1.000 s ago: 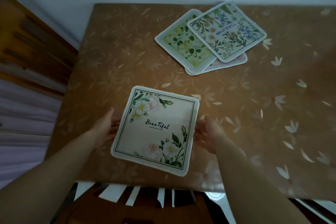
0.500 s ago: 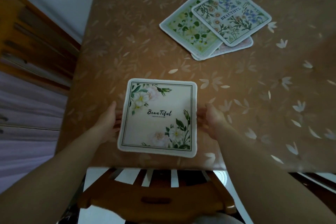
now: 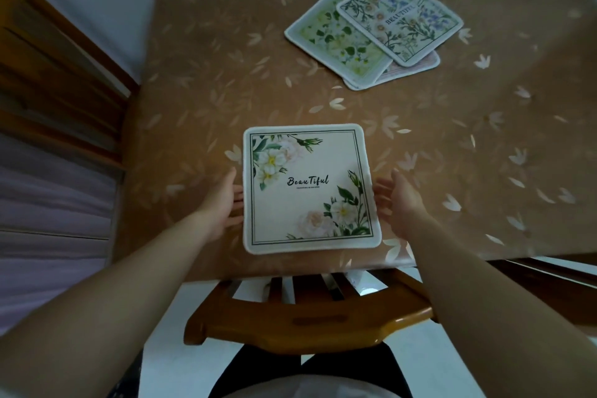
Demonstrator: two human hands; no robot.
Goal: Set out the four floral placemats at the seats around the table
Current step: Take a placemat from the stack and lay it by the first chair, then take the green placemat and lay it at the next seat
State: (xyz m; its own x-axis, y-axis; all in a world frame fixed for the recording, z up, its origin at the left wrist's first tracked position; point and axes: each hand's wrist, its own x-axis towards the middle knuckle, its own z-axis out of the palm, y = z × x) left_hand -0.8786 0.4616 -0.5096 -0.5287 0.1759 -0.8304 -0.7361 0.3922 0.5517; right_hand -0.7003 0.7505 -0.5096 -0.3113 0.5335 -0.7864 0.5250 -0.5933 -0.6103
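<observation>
— Where is the cream placemat (image 3: pixel 310 187) now?

— Flat on the table (image 3: pixel 200 81) at six o'clock, square to the near edge, its printed word reading level toward me; a second ago it sat skewed, one corner turned toward seven o'clock, and half a second ago it was nearly straight; now its sides run true, directly above the back of the wooden chair (image 3: pixel 303 321).

— And your hands?

— My left hand (image 3: pixel 223 200) lies at nine o'clock of the mat, palm turned inward, fingers straight and together with their tips at the mat's edge; whether they touch it or sit just under the rim, I cannot tell; my right hand (image 3: pixel 399 200) is at three o'clock of the mat, fingers relaxed and slightly spread, just beside the edge with a thin gap showing; earlier both hands pressed closer against the sides; they grip nothing now.

— The other mats?

— Three remain in an overlapping pile at one o'clock on the table, well apart from mine; the blue-flowered mat (image 3: pixel 400 16) lies on top, the green-leafed mat (image 3: pixel 329 39) is partly under it toward eleven o'clock, and only a strip of the pinkish mat (image 3: pixel 416 66) shows beneath; their arrangement matches the earlier views.
</observation>
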